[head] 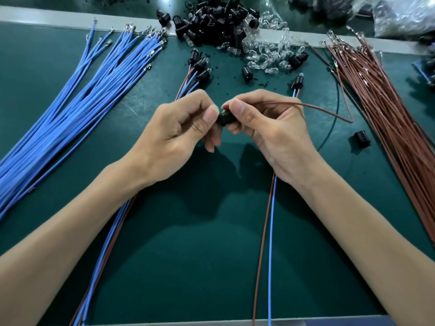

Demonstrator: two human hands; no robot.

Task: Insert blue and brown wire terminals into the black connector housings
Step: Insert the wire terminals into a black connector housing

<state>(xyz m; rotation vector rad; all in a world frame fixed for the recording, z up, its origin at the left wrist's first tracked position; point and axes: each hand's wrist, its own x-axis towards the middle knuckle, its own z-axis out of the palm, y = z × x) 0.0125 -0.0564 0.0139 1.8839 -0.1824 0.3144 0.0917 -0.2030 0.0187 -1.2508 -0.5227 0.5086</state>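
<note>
A small black connector housing (223, 118) is held over the middle of the green mat, pinched between thumb and fingers of my left hand (181, 130). My right hand (266, 128) pinches the end of a brown wire (329, 111) right at the housing; the wire loops off to the right. The terminal tip is hidden by my fingertips. A bundle of blue wires (77, 109) lies at the left, a bundle of brown wires (388, 118) at the right. A heap of black housings (211, 22) sits at the back centre.
Clear glass bulbs (266, 50) lie beside the housing heap. Finished assemblies with blue and brown leads (197, 69) lie behind my left hand, another (297, 82) behind my right. A loose housing (362, 138) lies at the right. Plastic bags (404, 15) fill the back right corner.
</note>
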